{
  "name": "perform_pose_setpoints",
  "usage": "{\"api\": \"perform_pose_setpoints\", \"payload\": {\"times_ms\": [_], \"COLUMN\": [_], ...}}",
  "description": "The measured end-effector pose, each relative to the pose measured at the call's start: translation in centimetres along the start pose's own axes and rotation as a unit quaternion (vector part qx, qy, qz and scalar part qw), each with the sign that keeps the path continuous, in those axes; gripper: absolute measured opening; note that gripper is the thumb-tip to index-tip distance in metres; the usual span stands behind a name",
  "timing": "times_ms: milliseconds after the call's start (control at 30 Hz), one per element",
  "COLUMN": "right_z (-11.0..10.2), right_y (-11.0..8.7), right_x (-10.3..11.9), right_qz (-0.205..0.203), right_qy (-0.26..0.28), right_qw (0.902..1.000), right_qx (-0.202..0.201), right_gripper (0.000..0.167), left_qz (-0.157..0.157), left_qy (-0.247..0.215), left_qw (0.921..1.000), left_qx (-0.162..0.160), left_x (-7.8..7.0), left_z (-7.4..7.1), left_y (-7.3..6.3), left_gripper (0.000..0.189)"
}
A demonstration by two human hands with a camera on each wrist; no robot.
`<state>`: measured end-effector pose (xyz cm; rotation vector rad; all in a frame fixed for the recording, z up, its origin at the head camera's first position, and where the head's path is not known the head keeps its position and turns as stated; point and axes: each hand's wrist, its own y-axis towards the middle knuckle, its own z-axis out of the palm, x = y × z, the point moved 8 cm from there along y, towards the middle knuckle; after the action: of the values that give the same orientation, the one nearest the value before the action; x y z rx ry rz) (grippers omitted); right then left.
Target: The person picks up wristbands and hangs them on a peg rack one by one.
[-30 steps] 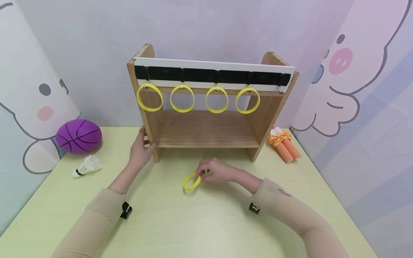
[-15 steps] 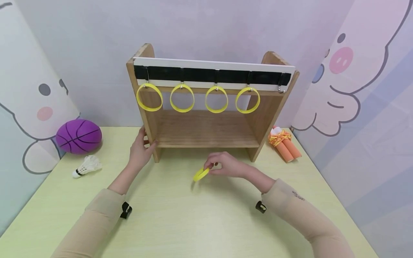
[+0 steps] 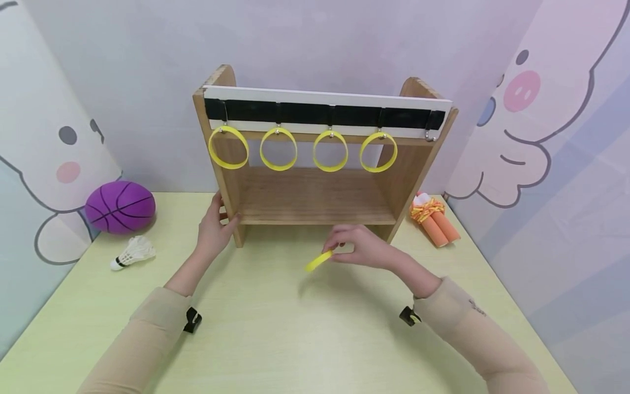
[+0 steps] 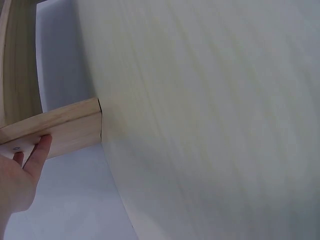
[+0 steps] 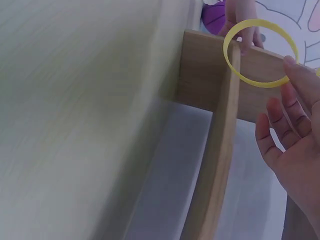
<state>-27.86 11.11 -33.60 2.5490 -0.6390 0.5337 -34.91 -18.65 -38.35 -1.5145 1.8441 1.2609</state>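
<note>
A thin yellow ring (image 3: pixel 319 261) is pinched at its edge between thumb and fingertips of my right hand (image 3: pixel 361 247). It is tilted above the table, in front of the shelf's lower board. The right wrist view shows this ring (image 5: pixel 260 82) as a full loop. My left hand (image 3: pixel 213 230) holds the left side panel of the wooden shelf (image 3: pixel 315 197), thumb at the front edge, fingers on the outer face. Several yellow rings (image 3: pixel 331 170) hang from metal hooks along the white and black strip (image 3: pixel 305 113). The rightmost hook (image 3: pixel 430 135) carries no ring.
At the left lie a purple ball (image 3: pixel 120 207) and a white shuttlecock (image 3: pixel 133 252). Orange foam sticks (image 3: pixel 437 224) with a shaggy orange-yellow band lie right of the shelf. Walls with cartoon prints enclose the pale table (image 3: pixel 295 339).
My right hand has lifted the yellow ring off the table and moved it up and to the right, tilting it edge-on. The left hand and shelf have stayed put.
</note>
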Motion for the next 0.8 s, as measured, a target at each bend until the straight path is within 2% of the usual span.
{"api": "perform_pose_setpoints", "payload": {"times_ms": [367, 633, 800], "right_z": [-4.0, -7.5, -9.3], "right_y": [-1.4, -2.4, -2.9], "right_x": [2.3, 4.3, 5.4], "right_qz": [-0.019, -0.029, -0.047], "right_qy": [-0.037, -0.047, -0.036], "right_qw": [0.9979, 0.9942, 0.9907], "right_qx": [-0.051, -0.092, -0.123], "right_gripper": [0.022, 0.032, 0.036], "left_qz": [-0.003, -0.001, 0.002], "left_qy": [0.002, 0.003, 0.002], "left_qw": [1.0, 1.0, 1.0], "left_qx": [-0.001, -0.003, -0.002], "left_x": [0.1, -0.1, -0.1], "left_z": [0.1, 0.0, 0.0], "left_y": [-0.1, -0.1, -0.1], "left_gripper": [0.07, 0.07, 0.07]}}
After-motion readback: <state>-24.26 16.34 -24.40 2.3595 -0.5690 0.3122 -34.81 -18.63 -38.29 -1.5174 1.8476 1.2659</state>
